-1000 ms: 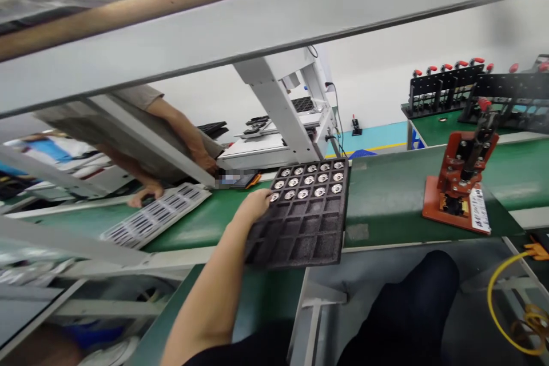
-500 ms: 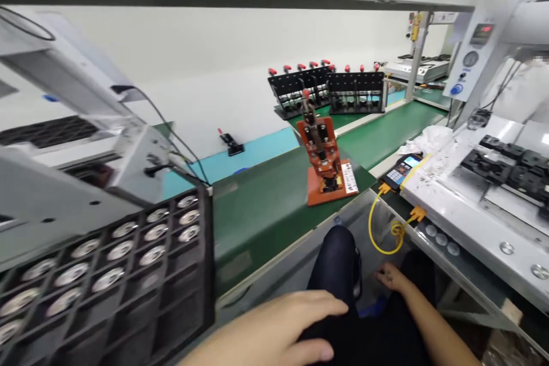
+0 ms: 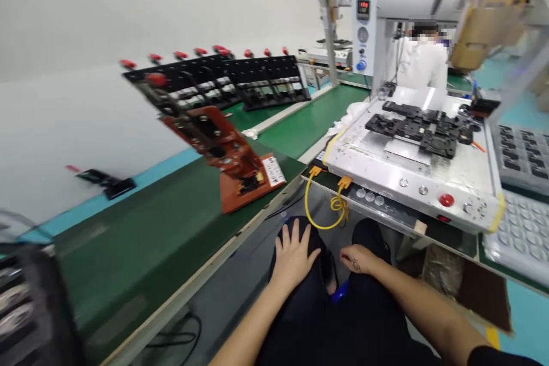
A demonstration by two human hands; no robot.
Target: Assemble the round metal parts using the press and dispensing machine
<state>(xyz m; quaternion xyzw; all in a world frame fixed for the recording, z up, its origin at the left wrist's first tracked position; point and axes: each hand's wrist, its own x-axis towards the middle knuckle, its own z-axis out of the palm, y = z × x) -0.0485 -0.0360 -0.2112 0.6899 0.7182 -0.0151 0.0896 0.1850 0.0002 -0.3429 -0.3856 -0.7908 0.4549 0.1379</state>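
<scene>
My left hand [image 3: 294, 257] lies on my left knee with its fingers spread, holding nothing. Beside my right thigh, my right hand [image 3: 355, 258] is loosely closed, its fingers curled; dark lines show on its skin and no object is visible in it. Beyond my left hand, an orange-red toggle clamp fixture [image 3: 244, 189] with a red-tipped lever and a white label stands on the green bench [image 3: 171, 229]. To the right is a white benchtop machine [image 3: 364, 166] with black fixture parts [image 3: 412, 126] on its plate.
Black racks [image 3: 270, 80] with red-knobbed clamps stand behind the fixture. A looped yellow cable [image 3: 306, 206] hangs from the bench edge. At the left lies a dark divided tray [image 3: 34, 309]; at the right, a tray of round clear parts [image 3: 523, 229]. A person in white [image 3: 422, 63] is farther back.
My view has turned right, bringing the whole machine in. My left hand, formerly lifted near the camera, now rests on my knee. My right hand stays by my thigh.
</scene>
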